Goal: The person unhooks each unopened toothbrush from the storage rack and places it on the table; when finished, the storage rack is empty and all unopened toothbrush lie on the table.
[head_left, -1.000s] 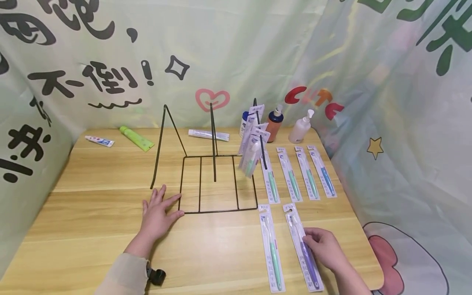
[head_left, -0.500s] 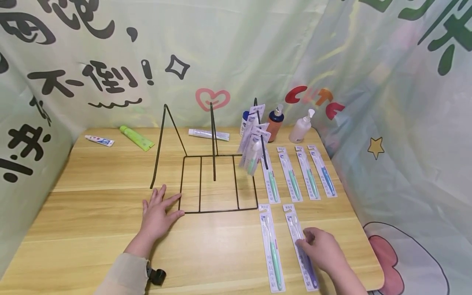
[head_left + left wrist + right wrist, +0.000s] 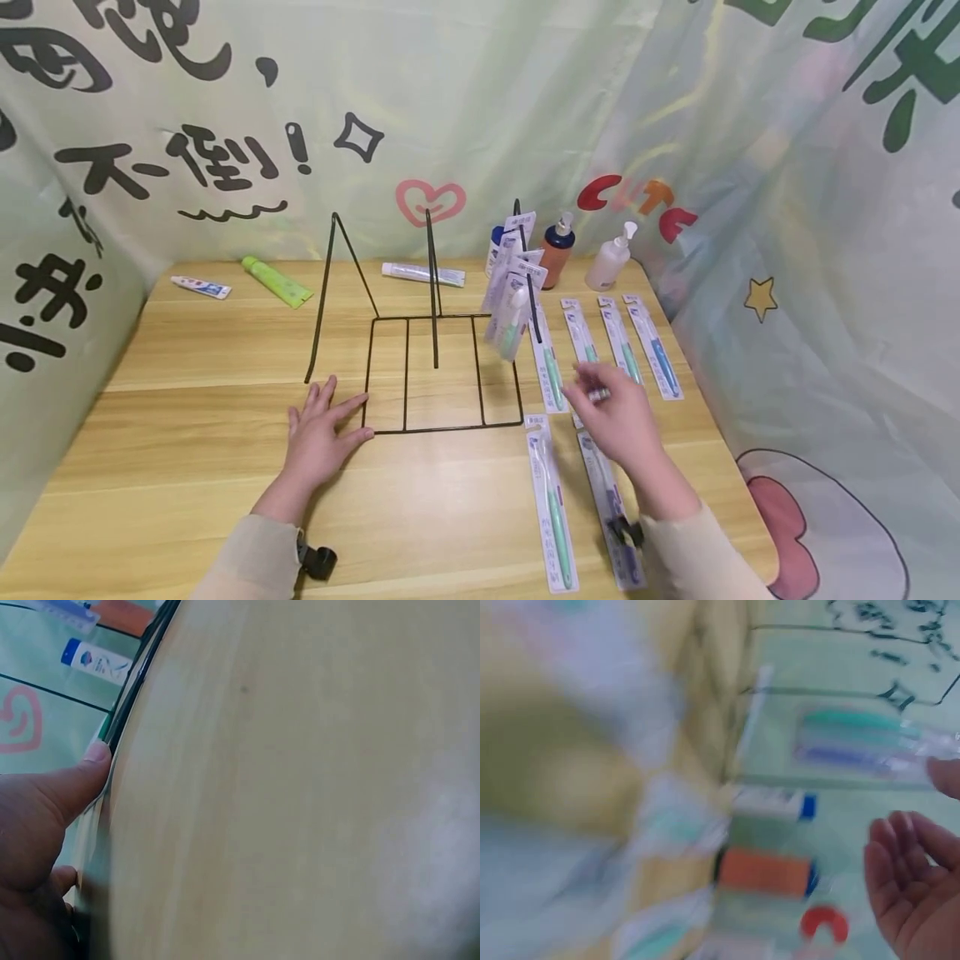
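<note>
My left hand (image 3: 318, 450) rests on the table with spread fingers, thumb and index touching the left front corner of a black wire rack (image 3: 442, 429). In the left wrist view its thumb (image 3: 86, 776) lies against the wire. My right hand (image 3: 622, 417) is over the lower end of a packaged toothbrush (image 3: 576, 321) in the back row, fingers loosely bent with nothing seen held. A purple packaged toothbrush (image 3: 600, 471) lies below it, partly covered by the wrist. Left of that lies a green packaged toothbrush (image 3: 553, 517). Several toothbrush packs (image 3: 510, 304) hang from the rack's right arm.
Behind the rack lies a toothpaste tube (image 3: 423, 274). A green tube (image 3: 277, 283) and a small toothpaste tube (image 3: 201, 287) lie at back left. An orange pump bottle (image 3: 557, 254) and a pink pump bottle (image 3: 610, 262) stand at back right. A printed curtain surrounds the table.
My right hand has let go of the purple toothbrush pack and moved forward and slightly left to the back row. The left hand has stayed at the rack's corner.
</note>
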The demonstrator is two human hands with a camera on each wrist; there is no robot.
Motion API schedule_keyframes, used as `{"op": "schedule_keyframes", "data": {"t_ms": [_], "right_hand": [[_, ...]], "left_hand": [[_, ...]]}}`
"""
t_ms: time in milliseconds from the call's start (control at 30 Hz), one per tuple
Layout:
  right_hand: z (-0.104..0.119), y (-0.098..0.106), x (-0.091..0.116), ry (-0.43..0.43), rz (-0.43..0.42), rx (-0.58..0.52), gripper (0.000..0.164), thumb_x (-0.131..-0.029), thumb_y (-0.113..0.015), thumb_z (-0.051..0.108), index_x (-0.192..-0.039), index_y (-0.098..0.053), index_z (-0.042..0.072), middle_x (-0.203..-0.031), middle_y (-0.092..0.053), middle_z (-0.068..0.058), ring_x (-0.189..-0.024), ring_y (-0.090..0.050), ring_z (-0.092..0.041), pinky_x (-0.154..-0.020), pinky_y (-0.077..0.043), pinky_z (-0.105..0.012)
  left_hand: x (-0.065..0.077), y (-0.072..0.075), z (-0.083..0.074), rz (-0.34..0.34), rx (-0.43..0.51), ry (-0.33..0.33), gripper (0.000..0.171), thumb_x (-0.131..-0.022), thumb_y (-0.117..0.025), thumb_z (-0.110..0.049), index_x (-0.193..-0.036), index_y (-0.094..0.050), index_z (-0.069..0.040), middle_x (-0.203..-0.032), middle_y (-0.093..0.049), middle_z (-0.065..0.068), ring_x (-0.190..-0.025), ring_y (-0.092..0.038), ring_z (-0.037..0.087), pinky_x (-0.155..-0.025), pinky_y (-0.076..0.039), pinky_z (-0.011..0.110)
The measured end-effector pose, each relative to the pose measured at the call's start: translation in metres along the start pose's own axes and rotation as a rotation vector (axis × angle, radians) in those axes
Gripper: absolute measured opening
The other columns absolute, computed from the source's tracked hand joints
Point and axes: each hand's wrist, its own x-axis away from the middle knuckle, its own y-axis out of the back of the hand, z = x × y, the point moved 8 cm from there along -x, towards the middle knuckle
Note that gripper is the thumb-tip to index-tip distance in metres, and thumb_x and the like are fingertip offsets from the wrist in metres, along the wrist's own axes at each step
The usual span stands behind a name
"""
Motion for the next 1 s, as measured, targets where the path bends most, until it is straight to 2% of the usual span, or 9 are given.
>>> {"op": "schedule_keyframes", "data": {"t_ms": [100, 167, 233, 333, 433, 533, 667, 833, 1000], "right_hand": [[0.019, -0.010, -0.035, 0.028, -0.059, -0.205, 0.030, -0.093, -0.079, 0.000, -0.122, -0.071, -0.005, -0.109, -0.073, -0.019, -0.097, -0.070, -0.030, -0.077, -0.056, -0.022], [0.025, -0.018, -0.052, 0.013, -0.076, -0.300, 0.027, -0.094, -0.078, 0.000, -0.120, -0.072, -0.006, -0.113, -0.073, -0.021, -0.099, -0.069, -0.027, -0.078, -0.054, -0.019], [0.029, -0.025, -0.062, 0.011, -0.079, -0.367, 0.021, -0.095, -0.077, -0.002, -0.114, -0.072, -0.007, -0.108, -0.073, -0.022, -0.094, -0.068, -0.021, -0.074, -0.053, -0.018], [0.033, -0.032, -0.067, 0.037, -0.089, -0.399, 0.009, -0.095, -0.075, -0.003, -0.103, -0.074, -0.008, -0.094, -0.073, -0.020, -0.079, -0.062, -0.012, -0.062, -0.048, -0.017], [0.036, -0.034, -0.065, 0.077, -0.099, -0.401, 0.004, -0.097, -0.073, -0.004, -0.094, -0.074, -0.007, -0.084, -0.070, -0.017, -0.068, -0.055, -0.012, -0.056, -0.042, -0.019], [0.040, -0.033, -0.060, 0.101, -0.075, -0.401, 0.006, -0.097, -0.073, -0.004, -0.091, -0.074, -0.006, -0.083, -0.069, -0.016, -0.067, -0.053, -0.012, -0.056, -0.042, -0.020], [0.047, -0.029, -0.043, 0.158, 0.003, -0.406, 0.005, -0.096, -0.072, -0.008, -0.091, -0.073, -0.006, -0.085, -0.070, -0.016, -0.071, -0.057, -0.012, -0.061, -0.048, -0.019], [0.060, -0.017, -0.009, 0.320, 0.116, -0.455, 0.013, -0.093, -0.068, -0.018, -0.095, -0.072, -0.006, -0.087, -0.070, -0.016, -0.076, -0.062, -0.010, -0.067, -0.055, -0.020], [0.070, 0.010, 0.030, 0.454, 0.145, -0.501, 0.029, -0.086, -0.066, -0.027, -0.102, -0.073, -0.004, -0.100, -0.075, -0.011, -0.094, -0.069, -0.009, -0.080, -0.060, -0.022]], "left_hand": [[-0.001, -0.004, -0.001, 0.020, -0.002, 0.007, 0.061, -0.094, -0.082, -0.036, -0.148, -0.064, -0.014, -0.173, -0.015, 0.027, -0.159, -0.001, 0.053, -0.117, 0.009, 0.079], [-0.002, -0.007, -0.002, 0.031, 0.002, 0.008, 0.061, -0.094, -0.082, -0.036, -0.148, -0.064, -0.014, -0.173, -0.015, 0.027, -0.159, -0.001, 0.053, -0.117, 0.009, 0.079], [-0.002, -0.010, -0.004, 0.040, 0.003, 0.009, 0.061, -0.094, -0.082, -0.035, -0.148, -0.064, -0.014, -0.173, -0.014, 0.027, -0.159, -0.001, 0.052, -0.117, 0.009, 0.079], [-0.002, -0.012, -0.005, 0.046, -0.001, 0.007, 0.061, -0.093, -0.082, -0.036, -0.148, -0.064, -0.015, -0.173, -0.015, 0.026, -0.159, -0.001, 0.052, -0.117, 0.008, 0.079], [-0.002, -0.010, -0.005, 0.038, -0.009, 0.004, 0.062, -0.094, -0.082, -0.037, -0.148, -0.064, -0.015, -0.174, -0.014, 0.026, -0.159, -0.001, 0.051, -0.118, 0.008, 0.078], [-0.003, -0.008, -0.004, 0.027, -0.011, 0.002, 0.062, -0.093, -0.082, -0.037, -0.148, -0.064, -0.015, -0.174, -0.014, 0.026, -0.159, -0.001, 0.052, -0.118, 0.008, 0.078], [-0.002, -0.007, -0.003, 0.023, -0.009, 0.007, 0.061, -0.094, -0.081, -0.037, -0.148, -0.064, -0.015, -0.173, -0.015, 0.026, -0.159, -0.001, 0.052, -0.117, 0.008, 0.078], [-0.002, -0.005, -0.001, 0.020, -0.008, 0.015, 0.061, -0.094, -0.081, -0.037, -0.148, -0.064, -0.015, -0.173, -0.015, 0.026, -0.159, 0.000, 0.052, -0.118, 0.008, 0.078], [0.000, -0.001, -0.001, 0.019, -0.010, 0.025, 0.061, -0.094, -0.081, -0.037, -0.148, -0.063, -0.015, -0.173, -0.014, 0.027, -0.159, 0.001, 0.052, -0.118, 0.009, 0.078]]}}
